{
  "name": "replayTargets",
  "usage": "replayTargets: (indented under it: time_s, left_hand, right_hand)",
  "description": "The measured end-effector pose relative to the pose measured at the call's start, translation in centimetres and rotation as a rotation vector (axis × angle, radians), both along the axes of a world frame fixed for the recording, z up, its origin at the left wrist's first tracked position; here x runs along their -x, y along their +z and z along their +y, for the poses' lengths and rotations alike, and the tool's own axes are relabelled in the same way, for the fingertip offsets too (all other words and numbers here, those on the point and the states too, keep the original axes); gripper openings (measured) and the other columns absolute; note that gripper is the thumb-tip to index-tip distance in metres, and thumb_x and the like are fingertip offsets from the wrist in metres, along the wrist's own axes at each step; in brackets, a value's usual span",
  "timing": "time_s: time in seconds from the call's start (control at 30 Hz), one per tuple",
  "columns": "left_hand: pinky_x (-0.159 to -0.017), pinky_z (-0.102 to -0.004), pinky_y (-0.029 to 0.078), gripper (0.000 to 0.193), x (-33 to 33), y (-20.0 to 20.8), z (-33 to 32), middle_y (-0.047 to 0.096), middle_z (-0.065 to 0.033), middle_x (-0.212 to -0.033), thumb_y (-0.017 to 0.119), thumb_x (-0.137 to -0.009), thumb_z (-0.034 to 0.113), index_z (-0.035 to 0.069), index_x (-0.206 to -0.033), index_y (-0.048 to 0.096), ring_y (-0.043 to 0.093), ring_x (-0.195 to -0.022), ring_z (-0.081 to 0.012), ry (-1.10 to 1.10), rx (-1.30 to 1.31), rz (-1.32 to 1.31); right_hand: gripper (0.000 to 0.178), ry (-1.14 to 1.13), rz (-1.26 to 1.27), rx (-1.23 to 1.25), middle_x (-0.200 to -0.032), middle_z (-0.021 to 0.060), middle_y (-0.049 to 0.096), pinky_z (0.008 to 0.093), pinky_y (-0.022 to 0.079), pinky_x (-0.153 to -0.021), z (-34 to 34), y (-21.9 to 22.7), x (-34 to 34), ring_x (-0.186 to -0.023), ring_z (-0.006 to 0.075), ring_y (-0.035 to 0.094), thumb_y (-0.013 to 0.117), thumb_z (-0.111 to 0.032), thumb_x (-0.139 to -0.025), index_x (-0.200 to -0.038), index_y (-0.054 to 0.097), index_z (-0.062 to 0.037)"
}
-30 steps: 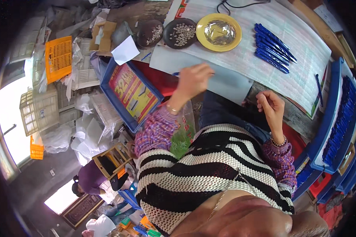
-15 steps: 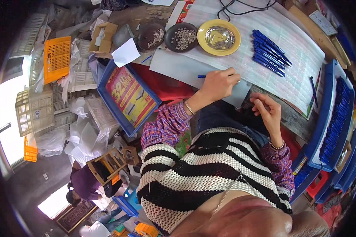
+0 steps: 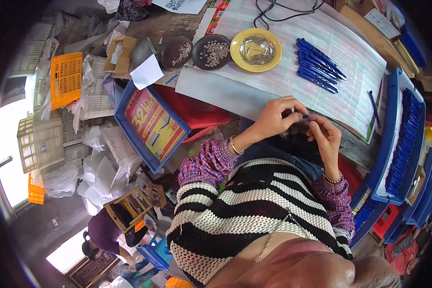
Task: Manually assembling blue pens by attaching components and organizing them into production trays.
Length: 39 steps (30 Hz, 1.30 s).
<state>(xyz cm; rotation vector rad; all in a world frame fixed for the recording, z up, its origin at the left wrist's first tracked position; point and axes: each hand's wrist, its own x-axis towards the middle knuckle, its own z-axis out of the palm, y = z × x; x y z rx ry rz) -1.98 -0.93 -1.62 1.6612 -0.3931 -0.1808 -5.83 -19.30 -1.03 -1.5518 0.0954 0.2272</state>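
My left hand is closed in a pinch on a dark blue piece, seen as a short stub at its fingertips; it appears to be a blue pen, mostly hidden. My right hand meets it from the right, thumb and fingers pressed together close to the stub; what they hold, if anything, cannot be made out. Beyond the hands on the table lies a bundle of blue pens. Left of that stand a yellow plate of thin metal pieces and a dark dish with small round metal parts.
Another dark dish holds small metal bits. A single dark pen lies near the table's right edge, beside a blue tray full of blue pens. At left are a blue bin and a red stool. A black cable crosses the far side.
My left hand has moved right and slightly down to meet my right hand. The blue end that stuck out left of it no longer shows; a blue stub now shows between the hands.
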Motion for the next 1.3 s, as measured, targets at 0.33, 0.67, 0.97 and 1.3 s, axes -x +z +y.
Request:
replayTargets:
  time_s: [0.33, 0.67, 0.97, 1.3]
  left_hand:
    - [-0.053, -0.0196, 0.039, 0.008, 0.0, -0.3, -0.6, 0.057, 0.0004, -0.077, 0.062, -0.081, 0.004, 0.001, -0.089, 0.064, 0.048, -0.061, -0.0029, 0.023, 0.070, 0.082]
    - [-0.054, -0.0204, 0.040, 0.008, 0.5, -0.9, -1.0, 0.058, -0.0010, -0.076, 0.062, -0.081, 0.003, 0.002, -0.088, 0.064, 0.050, -0.062, -0.0046, 0.047, 0.086, 0.037]
    - [-0.064, -0.0253, 0.046, 0.011, 0.2, -0.8, -1.2, 0.062, -0.0061, -0.081, 0.063, -0.076, 0.004, 0.002, -0.088, 0.065, 0.058, -0.071, -0.0121, 0.087, 0.077, -0.038]
    - [-0.065, -0.0306, 0.049, 0.013, 1.5, -1.5, 0.3, 0.064, -0.0092, -0.081, 0.066, -0.073, 0.005, 0.003, -0.086, 0.065, 0.063, -0.075, -0.0184, 0.219, 0.101, -0.105]
  right_hand:
    - [0.016, -0.011, 0.001, 0.004, -0.081, 0.0027, 0.063, 0.0189, 0.046, -0.053, -0.1, -0.4, -0.4, -0.065, 0.0067, 0.058, 0.060, -0.008, -0.087, -0.099, 0.063, 0.0024]
    - [0.015, -0.006, 0.020, 0.013, -0.075, 0.0015, 0.061, 0.0183, 0.044, -0.052, -0.1, -0.7, -0.2, -0.063, 0.0056, 0.056, 0.061, -0.006, -0.085, -0.098, 0.063, 0.0027]
    - [0.018, -0.039, 0.006, 0.054, -0.074, 0.0011, 0.060, 0.0173, 0.043, -0.053, 0.0, -0.5, -0.7, -0.061, 0.0055, 0.054, 0.062, -0.007, -0.085, -0.100, 0.063, 0.0034]
    - [0.024, 0.075, -0.065, 0.254, -0.070, -0.0009, 0.054, 0.0194, 0.036, -0.053, 2.6, 0.9, -0.9, -0.058, 0.0054, 0.046, 0.057, -0.018, -0.089, -0.100, 0.061, 0.0030]
